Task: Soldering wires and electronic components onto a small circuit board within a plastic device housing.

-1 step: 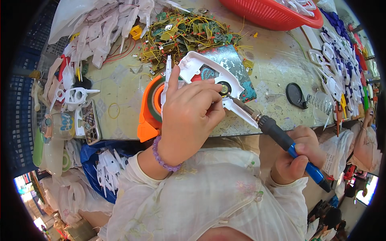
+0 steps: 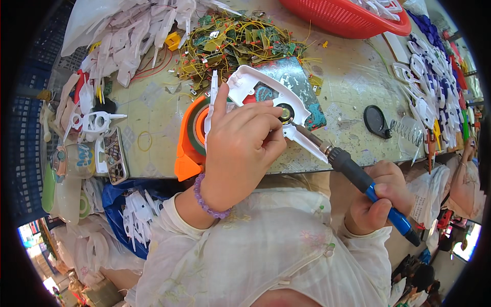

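My right hand (image 2: pixel 381 192) is closed round the blue and black handle of a soldering iron (image 2: pixel 353 166). Its metal tip points up and left, to the rim of a small round speaker (image 2: pixel 286 113) set in a white plastic shell (image 2: pixel 266 77). Over the shell's left part lies my left hand (image 2: pixel 245 135), one finger stretched out and the others curled down against it. What its fingertips pinch is hidden. Partly under that hand is an orange tape dispenser (image 2: pixel 186 158). A worn, dark patterned board (image 2: pixel 302 82) lies beneath the shell.
A heap of green circuit boards with yellow wires (image 2: pixel 235 46) lies behind the shell, white plastic parts (image 2: pixel 123 46) to its left. A red basket (image 2: pixel 337 23) stands at the back right. Toward the right are a black round lid (image 2: pixel 376 122) and a coiled spring stand (image 2: pixel 406 129).
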The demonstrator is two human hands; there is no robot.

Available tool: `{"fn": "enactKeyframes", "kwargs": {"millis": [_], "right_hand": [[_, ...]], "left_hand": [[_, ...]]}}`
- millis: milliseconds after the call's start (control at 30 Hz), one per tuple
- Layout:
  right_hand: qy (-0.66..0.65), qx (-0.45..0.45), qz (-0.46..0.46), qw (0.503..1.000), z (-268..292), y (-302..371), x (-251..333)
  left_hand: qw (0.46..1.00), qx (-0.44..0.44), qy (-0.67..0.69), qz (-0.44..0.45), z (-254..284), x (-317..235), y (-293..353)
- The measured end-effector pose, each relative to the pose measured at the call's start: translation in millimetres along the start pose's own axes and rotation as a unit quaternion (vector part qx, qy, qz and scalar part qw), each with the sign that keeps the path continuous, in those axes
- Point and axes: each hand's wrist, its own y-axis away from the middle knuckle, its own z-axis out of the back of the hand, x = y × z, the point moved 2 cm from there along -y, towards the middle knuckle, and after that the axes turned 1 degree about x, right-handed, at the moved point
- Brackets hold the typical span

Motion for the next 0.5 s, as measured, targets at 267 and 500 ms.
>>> {"fn": "enactKeyframes", "kwargs": {"millis": [267,500], "right_hand": [[-0.001,0.033,-0.023,0.999,1.4,-6.6,2.7],[-0.02,-0.084,0.0,0.996,4.2,5.9,2.4]], "left_hand": [[1.0,-0.006,0.001,-0.005,-0.8,0.4,-1.3],[1.0,-0.004,0.001,-0.004,0.8,-1.4,-2.6]]}}
